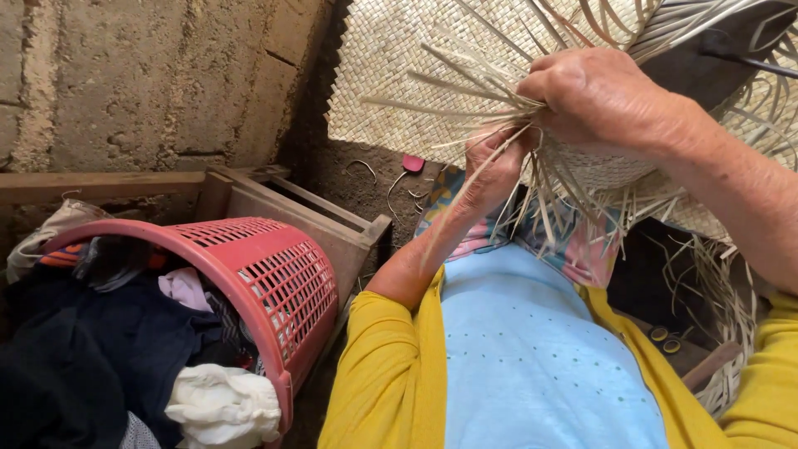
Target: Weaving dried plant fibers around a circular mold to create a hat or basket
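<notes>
Yellow cardigan sleeves [378, 366] pushed up, over a dotted pale-blue top [532, 357].

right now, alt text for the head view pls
Both hands, left hand and right hand, grip loose straw strips of a half-woven mat. A red laundry basket of clothes lies tipped nearby.

A half-woven straw hat [611, 170], pale tan and finely plaited, sits tilted above the blue-clad lap [532, 349]. Its edge is unfinished: long loose straw strips [465, 83] fan out from it and hang over the lap, some bunched together.
</notes>
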